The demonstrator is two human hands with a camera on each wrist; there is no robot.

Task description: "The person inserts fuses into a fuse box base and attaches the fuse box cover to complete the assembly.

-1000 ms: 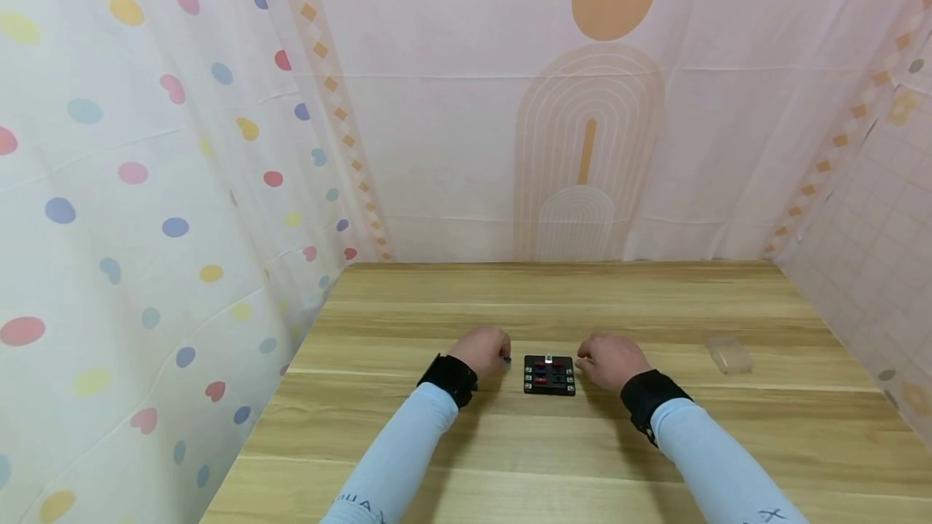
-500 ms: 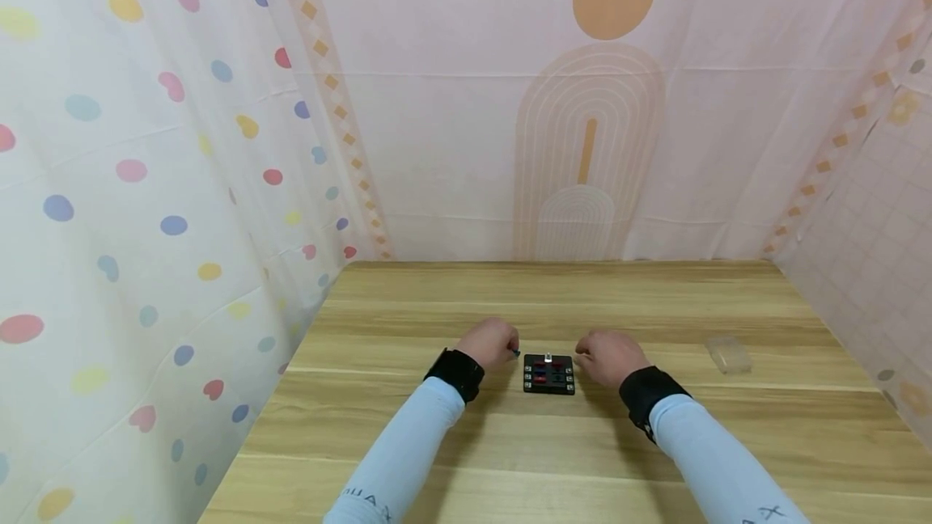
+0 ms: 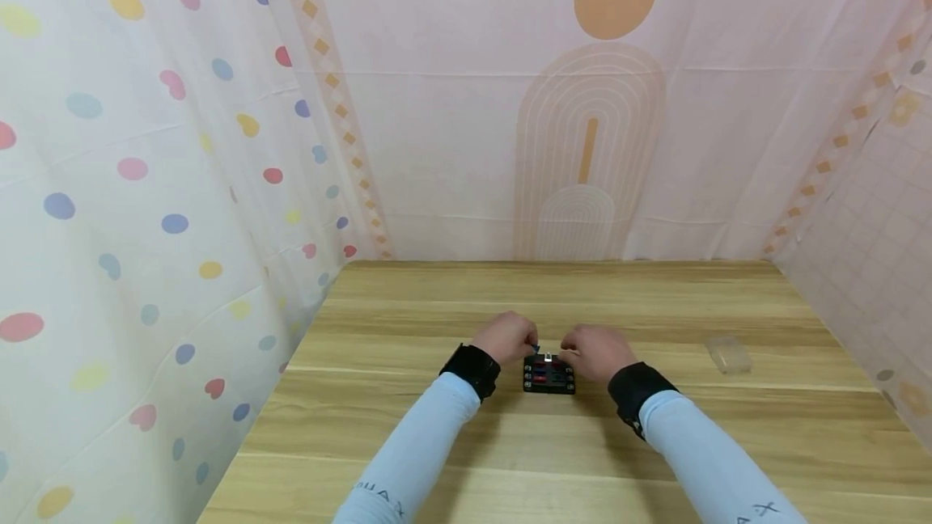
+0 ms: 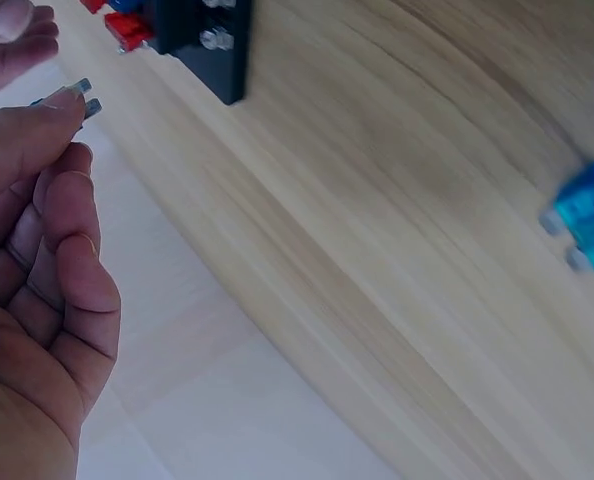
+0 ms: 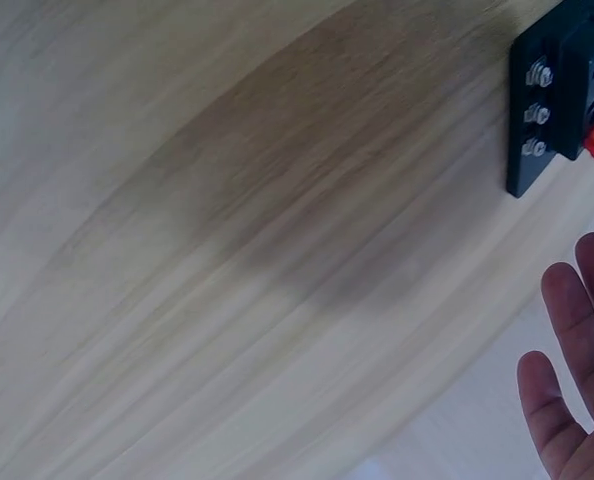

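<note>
A black fuse box (image 3: 549,386) lies on the wooden table, with red and blue blade fuses in some of its slots and metal screw terminals along its sides. My left hand (image 3: 506,338) pinches a small blade fuse (image 4: 89,100) between thumb and index finger, its two metal prongs sticking out past the fingertips. The fuse is at the box's far left corner in the head view. My right hand (image 3: 599,352) is at the far right corner, and its fingers (image 5: 577,310) look loosely extended in the right wrist view, with nothing visible in them.
A loose blue blade fuse (image 4: 589,218) lies on the table (image 3: 408,306) in the left wrist view. A clear plastic cover (image 3: 728,355) rests farther right. Patterned curtains (image 3: 451,144) hang behind and beside the table.
My left hand has moved right with the fuse, from beside the fuse box to its far left corner. My right hand has shifted slightly left, closer to the box.
</note>
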